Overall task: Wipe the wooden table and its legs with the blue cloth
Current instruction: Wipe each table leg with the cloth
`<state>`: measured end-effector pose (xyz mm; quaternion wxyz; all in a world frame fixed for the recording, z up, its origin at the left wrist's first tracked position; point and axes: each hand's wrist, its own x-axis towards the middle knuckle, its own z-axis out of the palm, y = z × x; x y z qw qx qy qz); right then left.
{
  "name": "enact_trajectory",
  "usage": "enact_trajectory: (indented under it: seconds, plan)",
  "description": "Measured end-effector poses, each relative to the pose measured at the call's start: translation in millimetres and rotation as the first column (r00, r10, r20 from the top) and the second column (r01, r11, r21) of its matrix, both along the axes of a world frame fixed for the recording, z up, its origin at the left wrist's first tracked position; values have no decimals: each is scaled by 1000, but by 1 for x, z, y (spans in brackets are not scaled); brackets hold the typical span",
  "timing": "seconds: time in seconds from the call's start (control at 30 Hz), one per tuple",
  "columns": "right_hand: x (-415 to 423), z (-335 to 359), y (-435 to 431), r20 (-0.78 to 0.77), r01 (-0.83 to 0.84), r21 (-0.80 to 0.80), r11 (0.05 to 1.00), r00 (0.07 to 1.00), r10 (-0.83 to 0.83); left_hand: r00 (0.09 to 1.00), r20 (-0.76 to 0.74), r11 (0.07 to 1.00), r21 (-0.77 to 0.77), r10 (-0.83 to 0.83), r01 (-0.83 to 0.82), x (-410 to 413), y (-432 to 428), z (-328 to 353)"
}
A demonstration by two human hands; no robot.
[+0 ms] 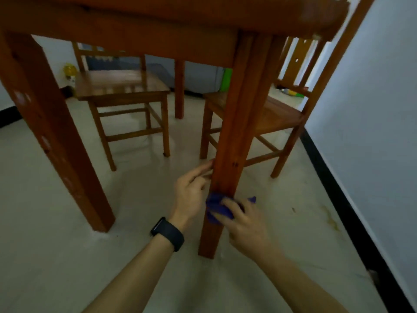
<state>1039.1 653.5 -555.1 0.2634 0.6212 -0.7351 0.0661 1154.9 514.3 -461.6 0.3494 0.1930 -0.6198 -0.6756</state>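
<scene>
The right hand (243,224) presses the blue cloth (216,206), fingers curled on it, low on the table leg (237,123), whose long axis runs 6 to 12 o'clock. The left hand (191,188), fingers loosely straight, touches the leg at 11 o'clock from the cloth.

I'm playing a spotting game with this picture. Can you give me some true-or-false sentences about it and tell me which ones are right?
1. The right hand holds the blue cloth against a table leg. True.
2. The left hand holds the cloth too. False: its bare fingers touch the leg just above the cloth.
3. A black watch is on the left wrist. True.
4. The cloth is up on the table top. False: it is low on the leg, near the floor.
5. A wooden chair stands beyond the table. True.
</scene>
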Motion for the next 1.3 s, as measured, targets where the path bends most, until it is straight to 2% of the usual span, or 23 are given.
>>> enact_trajectory:
  seconds: [0.03, 0.07, 0.1, 0.13, 0.2, 0.3, 0.33, 0.43, 0.53, 0.6, 0.67, 0.7, 0.77, 0.8, 0.83, 0.87, 0.97, 1.03, 1.1, 1.13, 1.2, 1.23, 1.3]
  plan:
    - [-2, -22, 11, 52, 14, 168, 986, 998, -23, 1000, 21, 999, -43, -4, 5, 2, 1, -2]
    - [-5, -37, 22, 131, 23, 254, 967, 990, -58, 999, 40, 994, -113, -2, 7, 4, 1, -4]
    - [-9, -43, 32, 226, 50, 231, 972, 968, -104, 998, 58, 979, -205, 7, 5, 6, 1, -4]
    - [-13, -41, 38, 342, 128, 145, 981, 924, -171, 997, 77, 950, -312, 27, -1, 8, 2, -2]
    - [-27, -20, 42, 643, 332, -54, 942, 733, -221, 985, 93, 825, -562, 143, -67, 8, 7, 5]
    - [-56, 36, 26, 904, 570, -233, 788, 427, -41, 934, -46, 537, -808, 354, -243, -4, 19, 25]
    - [-61, 59, 18, 922, 582, -301, 756, 381, 73, 923, -109, 458, -843, 369, -282, -9, 21, 31]
    - [-51, 113, -3, 856, 465, -510, 723, 354, 376, 911, -165, 242, -932, 378, -269, -30, 21, 41]
    - [-16, 133, -15, 715, 250, -661, 707, 497, 492, 891, -117, 136, -971, 438, -194, -44, 14, 36]
    - [4, 101, -28, 637, 205, -709, 674, 595, 490, 873, -97, 97, -982, 478, -163, -46, 9, 30]
    - [10, 42, -34, 724, 315, -608, 729, 596, 346, 858, -82, 79, -987, 507, -141, -46, 6, 23]
    - [7, 14, -30, 831, 388, -450, 804, 511, 218, 853, -84, 67, -988, 515, -137, -47, 6, 21]
    - [-4, -32, -14, 980, 400, 45, 915, 162, -119, 847, -106, 32, -989, 521, -143, -50, 6, 19]
    - [-12, -45, -6, 964, 323, 236, 916, 44, -263, 844, -117, 19, -989, 523, -149, -52, 7, 19]
    - [-20, -48, 0, 946, 286, 318, 904, -37, -321, 843, -128, 9, -988, 522, -156, -54, 8, 19]
    - [-28, -47, 0, 950, 304, 313, 900, -90, -299, 843, -137, 4, -987, 520, -163, -55, 8, 19]
    - [-36, -10, -14, 989, 474, -79, 877, -75, 130, 842, -142, 17, -984, 520, -177, -56, 8, 18]
    - [-32, 25, -21, 929, 554, -340, 760, 73, 363, 849, -127, 49, -983, 513, -177, -58, 9, 17]
    - [-19, 44, -25, 846, 526, -532, 664, 292, 446, 854, -122, 77, -980, 505, -186, -60, 10, 16]
    - [-9, 40, -28, 818, 477, -574, 666, 376, 436, 854, -123, 85, -978, 505, -191, -61, 10, 15]
    - [8, 14, -30, 850, 445, -504, 741, 407, 334, 855, -125, 97, -975, 504, -200, -62, 10, 12]
    - [10, -5, -28, 909, 466, -386, 796, 340, 242, 854, -128, 102, -973, 504, -206, -62, 10, 11]
    - [-2, -33, -19, 996, 437, 10, 899, 73, -47, 851, -132, 105, -971, 508, -214, -64, 11, 10]
